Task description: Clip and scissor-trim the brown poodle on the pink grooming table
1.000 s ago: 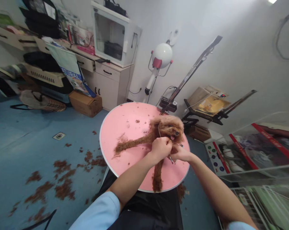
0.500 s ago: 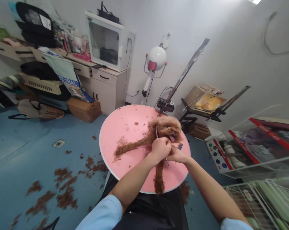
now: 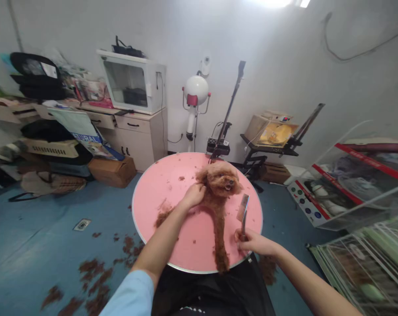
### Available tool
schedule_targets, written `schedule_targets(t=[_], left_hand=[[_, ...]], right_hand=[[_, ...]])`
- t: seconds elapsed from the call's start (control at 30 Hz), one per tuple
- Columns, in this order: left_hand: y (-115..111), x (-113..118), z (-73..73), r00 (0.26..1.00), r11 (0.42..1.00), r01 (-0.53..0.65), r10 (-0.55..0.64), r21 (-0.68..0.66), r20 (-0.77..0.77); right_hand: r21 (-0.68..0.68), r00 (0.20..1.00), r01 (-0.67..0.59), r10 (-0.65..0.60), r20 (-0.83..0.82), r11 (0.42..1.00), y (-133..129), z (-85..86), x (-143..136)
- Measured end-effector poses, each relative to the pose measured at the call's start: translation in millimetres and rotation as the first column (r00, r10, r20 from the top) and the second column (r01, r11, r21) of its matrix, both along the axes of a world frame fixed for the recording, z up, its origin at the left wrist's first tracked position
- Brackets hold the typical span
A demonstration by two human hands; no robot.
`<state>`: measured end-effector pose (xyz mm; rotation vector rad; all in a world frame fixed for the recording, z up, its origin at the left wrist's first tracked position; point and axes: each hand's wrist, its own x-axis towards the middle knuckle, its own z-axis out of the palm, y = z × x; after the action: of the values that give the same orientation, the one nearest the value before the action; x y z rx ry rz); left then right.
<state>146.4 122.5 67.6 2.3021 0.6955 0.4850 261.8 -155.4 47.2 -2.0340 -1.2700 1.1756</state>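
A curly brown dog [image 3: 220, 184] is on the round pink grooming table [image 3: 182, 245], facing right with its mouth slightly open. One foreleg reaches down towards the near edge. My left hand [image 3: 196, 194] is closed at the side of the dog's neck, its fingertips partly hidden in the fur. Away from the dog, over the table's right side, my right hand [image 3: 244, 240] is wrapped round a metal comb [image 3: 244, 208]. The comb points up, its teeth facing left. Whether scissors are also in that hand, I cannot make out.
Brown hair clumps [image 3: 95, 276] litter the blue floor at left. Behind the table stand a white dryer [image 3: 196, 90] and a dark upright post [image 3: 230, 103]. Clear bins [image 3: 334, 188] and a wire crate [image 3: 353, 267] are at right. A cardboard box [image 3: 113, 171] sits by the cabinet.
My hands, together under the dog's chin before, have parted. The left moved to the neck's side, the right went down and right with the comb. The view has shifted.
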Motion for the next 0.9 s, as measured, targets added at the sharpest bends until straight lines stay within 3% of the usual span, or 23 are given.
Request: schedule_targets(t=[0.03, 0.1, 0.17, 0.2, 0.27, 0.33, 0.43, 0.53, 0.6, 0.67, 0.73, 0.8, 0.9], left_hand=[[13, 3, -6.5, 0.986, 0.991, -0.131, 0.128, -0.022, -0.105], [35, 3, -18.3, 0.955, 0.968, -0.252, 0.249, -0.002, -0.164], [44, -4, -27.2, 0.941, 0.955, -0.295, 0.293, 0.018, -0.171], [44, -9, -30.6, 0.942, 0.957, -0.289, 0.29, 0.029, -0.166], [33, -21, -36.7, 0.957, 0.961, -0.272, 0.276, 0.05, -0.091], [9, -30, -44.0, 0.967, 0.97, -0.242, 0.239, 0.022, 0.089], [-37, -31, -57.8, 0.919, 0.972, -0.06, 0.143, -0.229, 0.366], [-77, -18, -66.4, 0.881, 0.809, 0.149, 0.152, -0.568, 0.448], [-96, -6, -63.0, 0.845, 0.729, 0.196, 0.214, -0.656, 0.491], [-108, 7, -49.6, 0.819, 0.653, 0.211, 0.288, -0.727, 0.496], [-115, 17, -27.6, 0.824, 0.475, 0.251, 0.352, -0.843, 0.444], [-118, 26, -1.3, 0.816, 0.274, 0.299, 0.424, -0.914, 0.394], [-121, 33, 33.3, 0.796, 0.093, 0.308, 0.521, -0.947, 0.31]], right_hand=[[0.002, 0.978, 0.037, -0.036, 0.207, 0.999, -1, -1.6, 4], [0.008, 0.8, 0.105, -0.089, 0.594, 0.994, 4, -3.1, 12], [-0.037, 0.627, 0.14, -0.06, 0.776, 0.989, 13, -5.0, 23], [-0.071, 0.592, 0.157, -0.036, 0.805, 0.985, 16, -6.4, 28], [-0.11, 0.583, 0.207, -0.032, 0.812, 0.972, 17, -9.6, 38], [-0.063, 0.581, 0.286, -0.121, 0.805, 0.956, 12, -11.1, 48], [0.016, 0.649, 0.351, -0.255, 0.717, 0.936, 0, -5.5, 57], [-0.055, 0.88, 0.201, -0.155, 0.45, 0.978, -14, 9.1, 54], [-0.142, 0.987, 0.051, -0.028, 0.159, 0.989, -24, 19.9, 46], [-0.197, 0.987, -0.1, 0.073, -0.141, 0.975, -32, 28.8, 37], [-0.206, 0.925, -0.225, 0.143, -0.352, 0.952, -35, 35.3, 33], [-0.217, 0.88, -0.288, 0.168, -0.445, 0.933, -30, 40.7, 34], [-0.25, 0.898, -0.319, 0.208, -0.387, 0.914, -9, 51.1, 41]])
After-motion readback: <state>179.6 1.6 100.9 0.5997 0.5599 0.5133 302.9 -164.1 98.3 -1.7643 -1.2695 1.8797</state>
